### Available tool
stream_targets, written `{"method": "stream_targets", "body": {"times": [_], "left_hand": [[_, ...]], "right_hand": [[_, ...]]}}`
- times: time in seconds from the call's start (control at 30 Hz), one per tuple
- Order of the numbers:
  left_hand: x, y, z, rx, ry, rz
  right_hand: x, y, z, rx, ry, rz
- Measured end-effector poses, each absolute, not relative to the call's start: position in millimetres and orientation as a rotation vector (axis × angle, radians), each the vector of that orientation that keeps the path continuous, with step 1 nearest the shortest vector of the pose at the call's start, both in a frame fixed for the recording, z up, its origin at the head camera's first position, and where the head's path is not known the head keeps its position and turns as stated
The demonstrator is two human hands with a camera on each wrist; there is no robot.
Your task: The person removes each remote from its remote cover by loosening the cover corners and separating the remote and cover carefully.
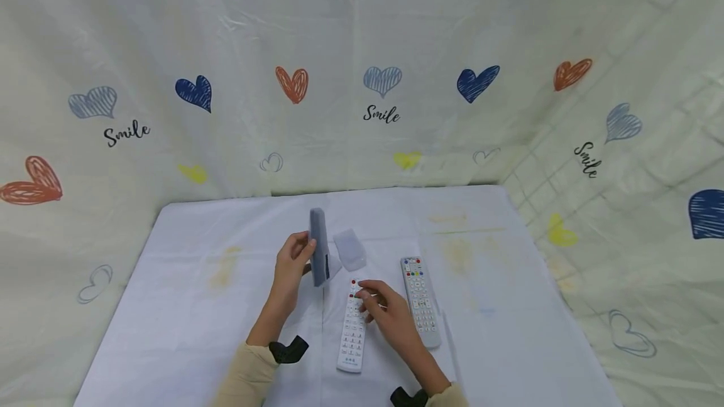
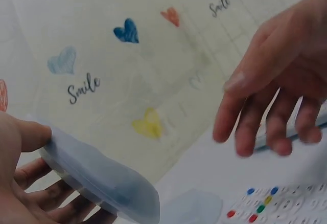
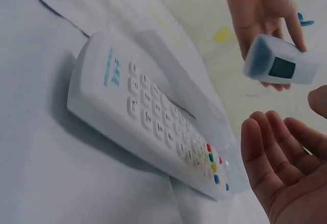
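Observation:
My left hand [image 1: 293,260] grips a pale grey-blue remote control [image 1: 319,247] edge-on, thumb on one side and fingers on the other. A dark window [image 3: 282,67] shows at its end in the right wrist view; its button face is hidden. Loosely curved and holding nothing, my right hand [image 1: 393,316] hovers over the upper part of a white remote control [image 1: 352,331], which lies buttons up. Beyond that remote lies a translucent plastic piece [image 1: 351,250], whose kind I cannot tell.
Right of my right hand, a grey remote control [image 1: 421,303] lies buttons up. A white cloth [image 1: 186,331] with creases and yellowish stains covers the table. Behind it hangs a curtain [image 1: 334,137] printed with hearts.

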State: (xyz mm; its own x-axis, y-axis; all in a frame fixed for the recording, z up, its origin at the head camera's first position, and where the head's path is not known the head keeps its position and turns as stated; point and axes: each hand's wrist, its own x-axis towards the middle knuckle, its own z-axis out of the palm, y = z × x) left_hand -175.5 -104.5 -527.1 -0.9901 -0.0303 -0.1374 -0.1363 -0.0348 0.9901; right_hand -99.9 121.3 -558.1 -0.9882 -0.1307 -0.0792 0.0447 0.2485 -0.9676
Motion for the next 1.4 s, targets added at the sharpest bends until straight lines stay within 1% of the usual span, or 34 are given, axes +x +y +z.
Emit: {"method": "stream_targets", "body": {"times": [0.33,0.5,0.83,1.03,1.13,1.4], "left_hand": [[-139,-72,-526,0.026,1.749,2.494],[-126,-65,-528,0.122,1.699,2.546],[-109,-56,-526,-0.108,1.831,2.569],[-107,-51,-529,-0.224,1.891,2.615],[-107,-50,-529,-0.255,1.884,2.665],[-105,-49,-526,-0.267,1.795,2.765]], "right_hand": [[-100,101,-555,0.065,2.029,-2.089],[-97,99,-553,0.146,1.981,-2.162],[-93,98,-557,0.11,2.249,-2.187],[-90,97,-552,0.043,2.631,-1.941],[-90,97,-547,0.001,2.771,-1.826],[-91,98,-542,-0.088,2.954,-1.701]]}}
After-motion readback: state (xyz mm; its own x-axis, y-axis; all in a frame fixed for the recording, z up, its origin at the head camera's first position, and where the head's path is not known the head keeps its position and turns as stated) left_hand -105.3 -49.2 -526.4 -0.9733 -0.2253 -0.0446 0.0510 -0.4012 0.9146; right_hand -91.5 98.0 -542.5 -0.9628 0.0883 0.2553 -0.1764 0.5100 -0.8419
